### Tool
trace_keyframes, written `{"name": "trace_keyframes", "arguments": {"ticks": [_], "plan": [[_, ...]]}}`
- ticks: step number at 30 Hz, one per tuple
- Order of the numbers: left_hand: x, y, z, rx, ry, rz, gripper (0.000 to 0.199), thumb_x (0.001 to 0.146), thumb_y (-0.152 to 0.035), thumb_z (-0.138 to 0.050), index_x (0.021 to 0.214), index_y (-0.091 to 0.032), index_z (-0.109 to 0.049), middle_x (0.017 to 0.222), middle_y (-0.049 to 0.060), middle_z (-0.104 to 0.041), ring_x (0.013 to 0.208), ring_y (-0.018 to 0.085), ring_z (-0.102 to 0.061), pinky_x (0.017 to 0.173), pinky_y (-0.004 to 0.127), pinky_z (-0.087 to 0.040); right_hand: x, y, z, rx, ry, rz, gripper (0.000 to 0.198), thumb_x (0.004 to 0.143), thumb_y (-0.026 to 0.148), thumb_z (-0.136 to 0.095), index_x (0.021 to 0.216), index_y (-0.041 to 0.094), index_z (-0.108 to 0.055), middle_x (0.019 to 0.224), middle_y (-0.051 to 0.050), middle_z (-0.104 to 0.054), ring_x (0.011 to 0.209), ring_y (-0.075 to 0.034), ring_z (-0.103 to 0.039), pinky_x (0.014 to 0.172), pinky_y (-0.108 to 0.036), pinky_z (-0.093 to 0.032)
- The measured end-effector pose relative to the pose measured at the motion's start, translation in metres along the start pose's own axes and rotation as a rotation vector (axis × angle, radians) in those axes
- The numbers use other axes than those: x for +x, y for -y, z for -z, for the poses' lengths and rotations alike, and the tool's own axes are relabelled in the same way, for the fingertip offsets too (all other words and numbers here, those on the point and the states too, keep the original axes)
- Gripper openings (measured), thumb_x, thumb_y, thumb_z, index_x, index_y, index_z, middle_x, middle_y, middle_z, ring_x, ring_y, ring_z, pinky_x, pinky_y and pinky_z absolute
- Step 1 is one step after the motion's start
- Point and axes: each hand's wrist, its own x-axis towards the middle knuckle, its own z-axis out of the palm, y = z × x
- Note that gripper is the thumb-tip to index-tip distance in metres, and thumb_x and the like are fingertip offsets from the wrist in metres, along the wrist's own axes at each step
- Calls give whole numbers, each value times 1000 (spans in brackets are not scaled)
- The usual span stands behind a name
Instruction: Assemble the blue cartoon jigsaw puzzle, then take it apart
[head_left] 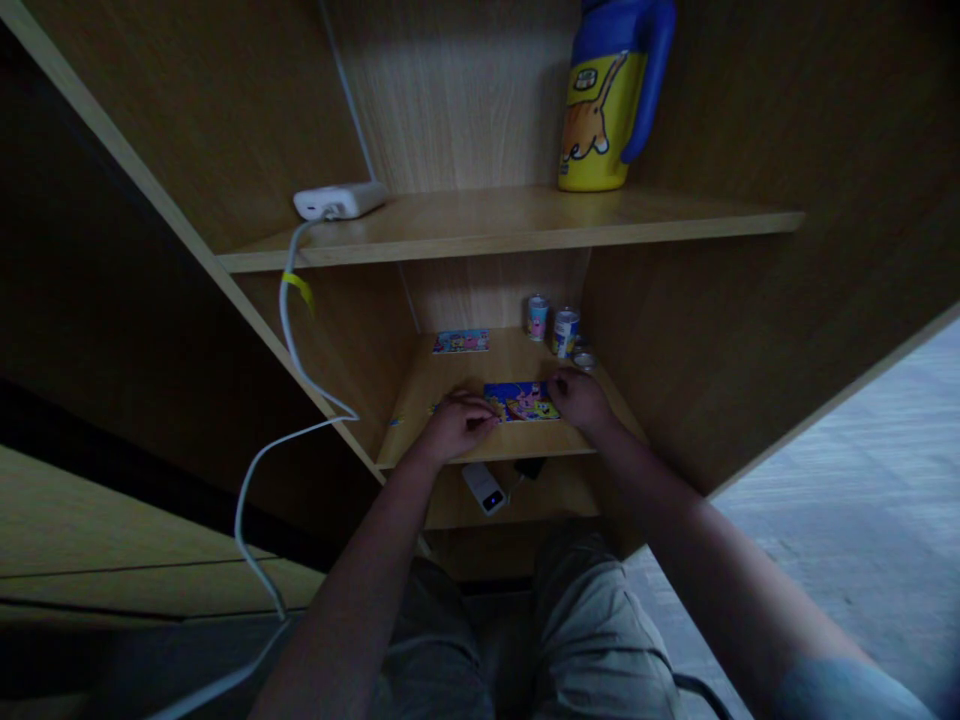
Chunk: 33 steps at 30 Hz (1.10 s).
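A flat blue cartoon picture (525,402) with yellow and pink figures lies on the middle shelf, between my two hands. My left hand (459,425) is at its left edge, thumb and fingers drawn together; whatever they hold is too small to make out. At the right end of the picture, my right hand (576,396) has its fingers curled against the upper corner, and their tips are partly hidden. Small colourful bits (397,421) lie left of my left hand. Farther back is a second cartoon picture (461,341), light blue and pink.
Two small printed cans (537,318) (565,332) stand at the back right, near a round metal lid (583,358). Above, a shelf (480,218) bears a white charger (341,201) with a hanging cable (247,500) and a yellow-blue mug (600,120). A white device (484,486) lies below.
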Motion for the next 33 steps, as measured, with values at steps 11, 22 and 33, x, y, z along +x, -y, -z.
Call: {"name": "trace_keyframes", "arguments": {"ticks": [11,22,33], "plan": [[-1,-12,1,217,-141,93,20,106,-29,-66,90,-24,-78,104,7,-79,99,24,-71,98,44,-55,-2,3,2,-9,10,-25,27,107,31,-55,104,20,-79,109,-12,-82,99,-24,-74,88,-30,-50],[-7,-27,-6,640,-370,777,27,103,-33,-62,112,-13,-76,119,27,-70,120,47,-56,101,68,-47,-3,-1,-2,-22,1,8,28,107,32,-53,99,20,-77,106,-11,-81,98,-24,-73,88,-30,-49],[-6,-26,-4,575,-329,829,37,97,-17,-61,130,-4,-69,134,31,-63,132,47,-55,112,59,-48,-2,-2,-6,-30,1,6,29,107,31,-53,101,19,-78,106,-11,-81,97,-23,-74,88,-30,-49]]}}
